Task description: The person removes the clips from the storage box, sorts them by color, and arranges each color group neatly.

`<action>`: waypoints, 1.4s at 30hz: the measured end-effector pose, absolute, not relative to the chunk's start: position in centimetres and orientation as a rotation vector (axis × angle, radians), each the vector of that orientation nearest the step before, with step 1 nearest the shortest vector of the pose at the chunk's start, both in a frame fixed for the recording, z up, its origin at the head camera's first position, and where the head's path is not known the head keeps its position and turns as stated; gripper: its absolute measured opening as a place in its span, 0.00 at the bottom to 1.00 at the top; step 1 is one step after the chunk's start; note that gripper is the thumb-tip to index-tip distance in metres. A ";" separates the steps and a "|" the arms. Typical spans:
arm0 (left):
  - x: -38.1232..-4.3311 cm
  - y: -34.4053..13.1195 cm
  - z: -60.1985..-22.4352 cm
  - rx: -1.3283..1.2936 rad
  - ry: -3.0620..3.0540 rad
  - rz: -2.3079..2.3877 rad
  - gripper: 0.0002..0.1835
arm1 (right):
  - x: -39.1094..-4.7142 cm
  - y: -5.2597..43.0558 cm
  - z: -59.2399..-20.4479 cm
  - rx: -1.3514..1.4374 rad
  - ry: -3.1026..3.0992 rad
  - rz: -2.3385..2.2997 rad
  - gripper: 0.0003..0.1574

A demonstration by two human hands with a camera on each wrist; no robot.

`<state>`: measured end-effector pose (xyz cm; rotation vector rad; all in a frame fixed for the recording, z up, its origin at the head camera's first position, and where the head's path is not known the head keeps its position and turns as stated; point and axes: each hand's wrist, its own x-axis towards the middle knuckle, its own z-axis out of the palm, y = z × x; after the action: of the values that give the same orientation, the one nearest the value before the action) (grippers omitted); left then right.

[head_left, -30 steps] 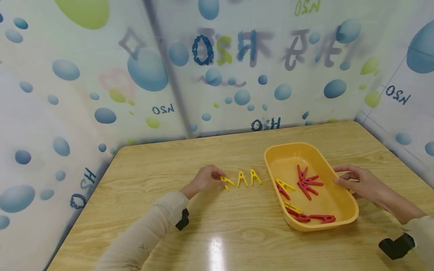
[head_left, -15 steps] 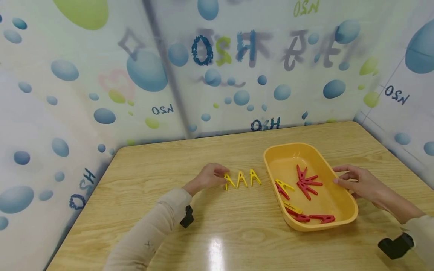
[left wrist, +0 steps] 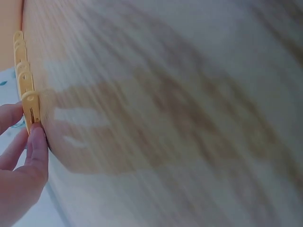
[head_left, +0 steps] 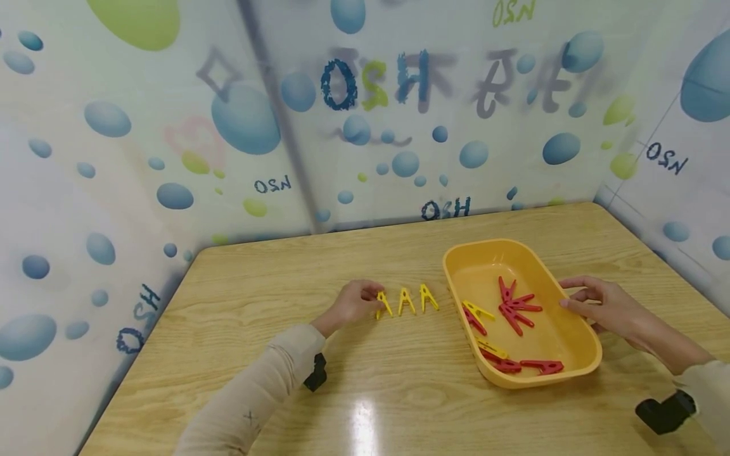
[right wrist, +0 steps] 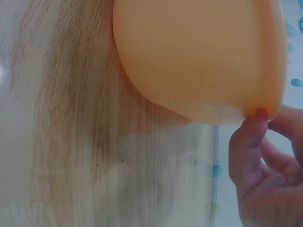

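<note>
Our left hand [head_left: 355, 301] pinches a yellow clothespin [left wrist: 31, 105] between thumb and fingers. We see the clip as an A shape, its narrow, holed end pointing away from us and its two legs spread toward us; it is plain plastic, with a slot down its middle. Just to the right of that hand, two matching clips follow in a row on the counter [head_left: 285, 392]: a second yellow clip [head_left: 405, 296] and a third yellow clip [head_left: 426, 294], each near its neighbour and spread the same way.

Our right hand [head_left: 609, 310] grips the near-side rim of an orange-yellow basin [head_left: 550, 329], an oblong with rounded corners, which sits between our two hands. Inside, nearest the right hand, a cluster of red clothespins [head_left: 520, 316] fans out on the floor of the basin. Along the wall toward the left hand, a yellow clip in the basin [head_left: 479, 310] overlaps a red one; below these, another yellow clip [head_left: 492, 349] lies by more red clips [head_left: 542, 367] in the corner closest to us.
</note>
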<state>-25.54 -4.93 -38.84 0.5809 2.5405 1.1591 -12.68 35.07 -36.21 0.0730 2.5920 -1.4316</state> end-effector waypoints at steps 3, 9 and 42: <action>-25.7 -4.9 -38.9 0.575 2.554 1.160 0.17 | -12.7 35.1 -36.2 0.063 2.586 -1.439 0.35; -25.9 -4.8 -38.9 0.568 2.564 1.147 0.17 | -12.7 35.2 -36.0 0.078 2.581 -1.455 0.36; -25.8 -5.0 -39.2 0.572 2.598 1.180 0.11 | -12.7 35.2 -36.2 0.082 2.585 -1.453 0.37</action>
<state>-25.84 -5.04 -39.24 0.5724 2.5977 1.1799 -12.68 35.20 -36.19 0.0822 2.5853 -1.4526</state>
